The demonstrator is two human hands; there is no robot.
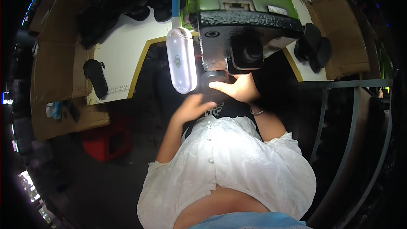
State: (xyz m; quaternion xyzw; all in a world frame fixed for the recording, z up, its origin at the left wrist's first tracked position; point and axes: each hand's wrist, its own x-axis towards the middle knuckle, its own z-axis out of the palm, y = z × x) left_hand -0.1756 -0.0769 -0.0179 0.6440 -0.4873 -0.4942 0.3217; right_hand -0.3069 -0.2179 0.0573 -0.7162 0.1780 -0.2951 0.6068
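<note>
Under the green machine (237, 0) at frame centre, a black part (212, 82) is pinched by right hand (239, 88) fingers for steadiness; left hand (193, 108) fingers are held loosely spread beneath.

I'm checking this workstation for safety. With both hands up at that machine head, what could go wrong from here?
1. The right hand holds a dark round piece directly under the black machine head, so its fingers might get pinched or struck there.
2. The lit lamp hangs close beside the left hand; it could glare, or be knocked.
3. The area under the machine is dark, so the piece might be misplaced.
</note>
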